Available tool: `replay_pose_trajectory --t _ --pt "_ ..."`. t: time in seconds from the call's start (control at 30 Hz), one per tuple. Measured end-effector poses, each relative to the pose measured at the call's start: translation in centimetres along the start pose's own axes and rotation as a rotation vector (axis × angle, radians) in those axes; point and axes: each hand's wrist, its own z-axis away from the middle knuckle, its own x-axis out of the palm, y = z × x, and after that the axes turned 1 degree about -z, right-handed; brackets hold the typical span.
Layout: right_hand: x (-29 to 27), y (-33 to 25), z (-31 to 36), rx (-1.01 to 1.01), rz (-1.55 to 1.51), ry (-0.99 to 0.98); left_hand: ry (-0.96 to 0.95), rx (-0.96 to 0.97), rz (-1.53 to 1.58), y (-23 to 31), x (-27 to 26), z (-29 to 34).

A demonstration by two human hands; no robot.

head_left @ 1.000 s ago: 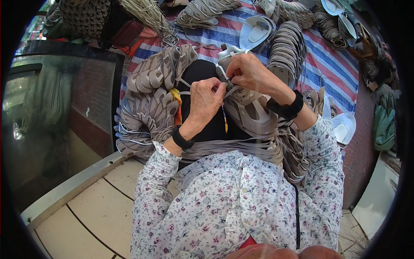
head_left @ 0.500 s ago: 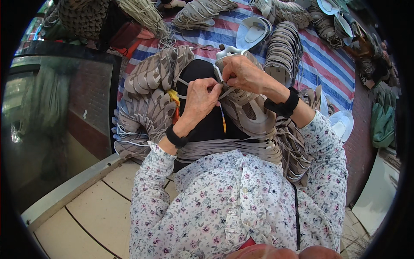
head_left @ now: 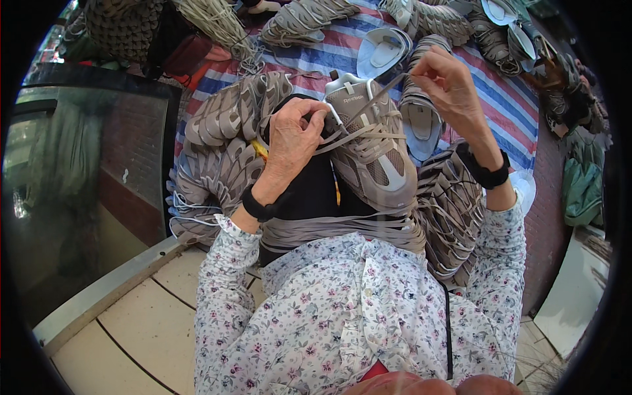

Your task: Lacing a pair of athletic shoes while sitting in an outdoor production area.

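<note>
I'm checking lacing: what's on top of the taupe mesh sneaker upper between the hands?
Flat grey-beige laces cross the upper, one reaching the right hand; the surface beneath them is covered.

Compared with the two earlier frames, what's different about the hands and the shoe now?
The right hand has swung up and rightward, away from the left hand, drawing out a flat grey-beige fabric lace. This uncovers more of the grey-beige mesh-panelled shoe. No release is visible. The left hand stays by the shoe's left edge; the stacked taupe shoe uppers at left look unchanged.
</note>
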Motion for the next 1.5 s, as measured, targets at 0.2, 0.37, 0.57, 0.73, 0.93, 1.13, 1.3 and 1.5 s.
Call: replay_pose_trajectory --t 0.2,0.37,0.57,0.73,0.93,1.13,1.3,1.5 --pt "1.0 -1.9 2.1 0.422 -0.59 -0.055 -0.04 -0.029 0.022 0.1 0.0 -0.2" --pt "2.4 -1.2 2.1 0.444 -0.829 -0.003 -0.031 0.094 -0.083 1.2 1.1 1.4" --pt "2.7 -1.7 1.3 0.427 -0.835 -0.013 -0.037 0.141 -0.247 0.9 2.0 4.0" --pt "3.5 -1.3 1.4 0.477 -0.874 -0.01 -0.098 -0.041 -0.202 0.2 1.9 4.9" --pt "4.1 -0.2 1.5 0.487 -0.867 -0.014 -0.079 -0.131 -0.065 0.7 1.7 5.0" --pt "3.6 1.1 1.3 0.534 -0.901 0.02 -0.129 -0.153 -0.151 0.6 0.9 4.6" --pt "3.2 0.5 1.9 0.522 -0.747 0.061 -0.172 -0.223 -0.053 0.1 1.1 4.5" --pt "3.0 0.5 3.7 0.523 -0.604 0.091 -0.265 -0.231 0.102 1.5 0.1 5.2"
